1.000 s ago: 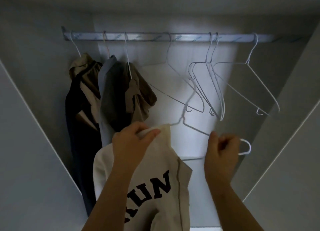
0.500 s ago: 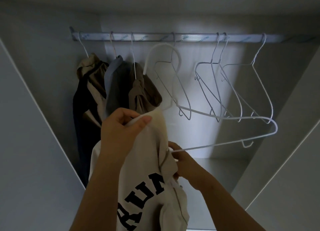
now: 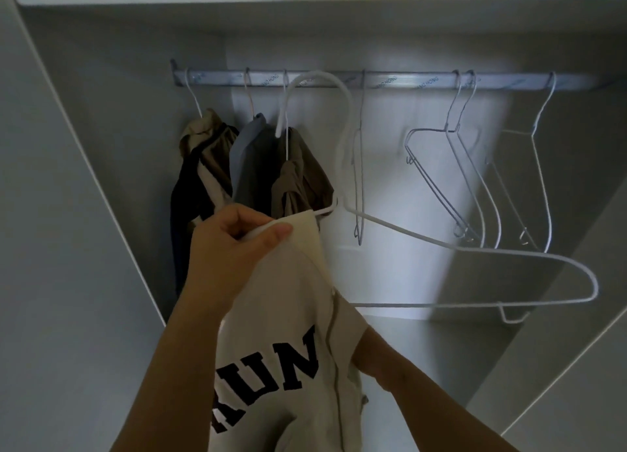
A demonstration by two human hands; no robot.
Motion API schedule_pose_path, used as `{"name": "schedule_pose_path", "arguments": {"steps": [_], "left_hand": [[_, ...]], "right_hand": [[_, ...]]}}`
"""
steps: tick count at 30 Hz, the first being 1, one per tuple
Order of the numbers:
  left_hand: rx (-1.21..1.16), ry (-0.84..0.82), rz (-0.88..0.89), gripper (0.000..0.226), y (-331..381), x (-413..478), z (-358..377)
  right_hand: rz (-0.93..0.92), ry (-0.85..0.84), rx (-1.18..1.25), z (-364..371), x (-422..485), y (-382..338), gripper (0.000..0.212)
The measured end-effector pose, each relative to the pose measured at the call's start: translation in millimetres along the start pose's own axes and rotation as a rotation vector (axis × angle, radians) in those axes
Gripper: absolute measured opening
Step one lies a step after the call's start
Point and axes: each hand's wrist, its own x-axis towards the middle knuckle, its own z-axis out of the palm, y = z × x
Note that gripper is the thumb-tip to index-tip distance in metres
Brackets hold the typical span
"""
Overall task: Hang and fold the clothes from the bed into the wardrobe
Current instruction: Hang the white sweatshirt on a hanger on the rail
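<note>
The wardrobe (image 3: pixel 112 88) stands open, and a metal rail (image 3: pixel 407 82) runs across its upper part. At the left end of the rail three hangers carry clothes close together: a dark and beige garment (image 3: pixel 203 156), a grey-blue shirt (image 3: pixel 251 166) and a brown garment (image 3: pixel 298 180).

In front of these clothes the left hand (image 3: pixel 234 251) is raised. Its thumb and fingers pinch the top edge of a cream sweatshirt (image 3: pixel 288 302), which hangs down from this grip, in the air before the wardrobe. It has big dark letters on it. A white hanger (image 3: pixel 475 305) goes with one arm under the cloth just beside the thumb. Its other arm and bottom bar reach out free to the right. Its large hook rises in front of the rail; I cannot tell whether it touches the rail.

The right hand (image 3: pixel 369 356) is lower, and only its wrist side shows. The fingers are hidden behind the sweatshirt, so I cannot tell what they hold.

Further right on the rail hang bare wire hangers: one seen edge-on (image 3: pixel 361 119), then two close together (image 3: pixel 453 127), then a last one (image 3: pixel 543 112). Below them lies a pale shelf (image 3: pixel 424 343).
</note>
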Motion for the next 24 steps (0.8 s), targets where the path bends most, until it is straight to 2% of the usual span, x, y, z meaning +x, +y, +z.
{"name": "schedule_pose_path", "arguments": {"steps": [5,9,12,15,17,19,24], "left_hand": [[0.093,-0.040,-0.007,0.021,-19,13,-21],[0.149,-0.038,-0.039,0.028,-34,26,-37],[0.147,-0.044,-0.073,0.033,-39,39,-49],[0.155,-0.067,-0.059,0.037,-39,48,-53],[0.143,-0.067,-0.052,0.032,-39,52,-52],[0.134,-0.066,-0.054,0.030,-40,54,-51],[0.122,-0.076,-0.077,0.035,-41,61,-50]], "right_hand": [[-0.057,0.154,0.154,-31,4,11,0.020],[-0.156,0.250,0.027,-51,10,8,0.029],[-0.277,0.166,-0.036,-63,9,2,0.031],[-0.189,0.037,-0.431,-71,12,-1,0.024],[-0.133,0.049,-0.601,-79,15,-1,0.023],[-0.111,0.114,-0.619,-86,16,-1,0.018],[-0.046,0.263,-0.640,-101,13,4,0.025]]}}
